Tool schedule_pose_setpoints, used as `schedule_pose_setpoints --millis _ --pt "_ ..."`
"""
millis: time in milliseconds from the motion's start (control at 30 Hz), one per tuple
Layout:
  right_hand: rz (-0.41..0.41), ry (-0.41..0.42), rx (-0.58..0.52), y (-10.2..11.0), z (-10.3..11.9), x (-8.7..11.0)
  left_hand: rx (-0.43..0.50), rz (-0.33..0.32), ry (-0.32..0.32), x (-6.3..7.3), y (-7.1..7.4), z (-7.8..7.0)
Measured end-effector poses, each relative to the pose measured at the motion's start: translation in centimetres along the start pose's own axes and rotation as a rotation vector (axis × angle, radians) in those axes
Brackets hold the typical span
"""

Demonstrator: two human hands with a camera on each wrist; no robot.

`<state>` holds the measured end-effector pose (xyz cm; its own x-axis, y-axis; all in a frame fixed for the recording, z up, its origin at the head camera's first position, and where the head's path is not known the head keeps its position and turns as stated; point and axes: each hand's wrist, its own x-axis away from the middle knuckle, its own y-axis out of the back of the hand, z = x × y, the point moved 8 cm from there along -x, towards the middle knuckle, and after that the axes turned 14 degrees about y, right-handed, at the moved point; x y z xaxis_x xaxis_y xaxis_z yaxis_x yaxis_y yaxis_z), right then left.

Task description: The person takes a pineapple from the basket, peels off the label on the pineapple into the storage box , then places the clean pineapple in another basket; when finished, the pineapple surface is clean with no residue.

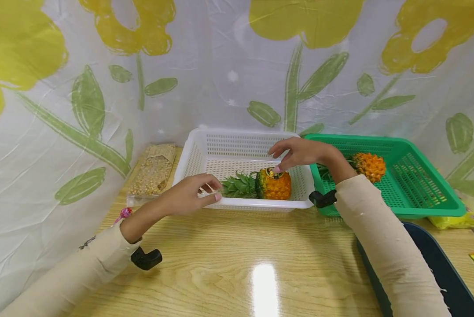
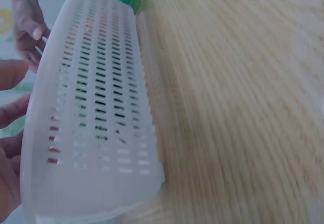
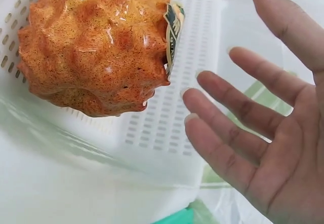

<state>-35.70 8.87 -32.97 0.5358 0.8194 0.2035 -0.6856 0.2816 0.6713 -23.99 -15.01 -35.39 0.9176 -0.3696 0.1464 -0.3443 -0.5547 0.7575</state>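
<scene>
A pineapple point(image 1: 277, 187) with an orange body, green leaves and a dark round label lies in the white basket point(image 1: 240, 202), leaves to the left. My right hand point(image 1: 298, 153) hovers above its body; in the right wrist view the fingers are spread and apart from the orange fruit point(image 3: 96, 46). Over the basket's front left rim is my left hand point(image 1: 191, 193), beside the leaf tips, with its fingers bent a little. In the left wrist view, its fingers point(image 2: 12, 110) show separately behind the basket wall point(image 2: 96, 92); no grip on anything is visible.
A green basket point(image 1: 411, 211) holding another pineapple point(image 1: 369, 166) stands at the right. Nearer is a dark tray point(image 1: 439, 264), partly under the right sleeve. A bag of yellowish kernels point(image 1: 151, 169) lies left of the white basket, with a pink-wrapped lollipop point(image 1: 125, 213) nearby.
</scene>
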Motion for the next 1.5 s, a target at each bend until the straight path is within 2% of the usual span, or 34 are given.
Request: schedule_pose_setpoints --millis 133,333,533,733,900,1200,1500 --pt "0.026 -0.018 0.035 -0.1 -0.4 -0.7 0.008 -0.087 0.033 0.1 1.5 0.6" --pt "0.071 -0.063 0.018 -0.7 -1.0 -1.4 0.017 -0.192 0.126 0.2 3.7 1.9" --pt "0.100 -0.087 0.027 -1.2 -1.4 -1.9 -0.004 -0.268 0.176 0.4 5.1 3.1" --pt "0.104 -0.116 0.037 -1.4 -1.8 -2.3 -0.020 -0.309 0.212 0.6 5.7 3.8" --pt "0.124 -0.142 0.036 -1.8 -2.1 -2.7 -0.033 -0.317 0.256 0.5 5.7 4.8" --pt "0.206 -0.154 0.057 -2.4 -1.8 -3.5 -0.007 -0.231 0.305 -0.1 5.0 6.5" --pt "0.310 -0.193 0.042 -3.2 -1.9 -3.8 0.059 -0.161 0.243 -0.8 4.0 6.9"
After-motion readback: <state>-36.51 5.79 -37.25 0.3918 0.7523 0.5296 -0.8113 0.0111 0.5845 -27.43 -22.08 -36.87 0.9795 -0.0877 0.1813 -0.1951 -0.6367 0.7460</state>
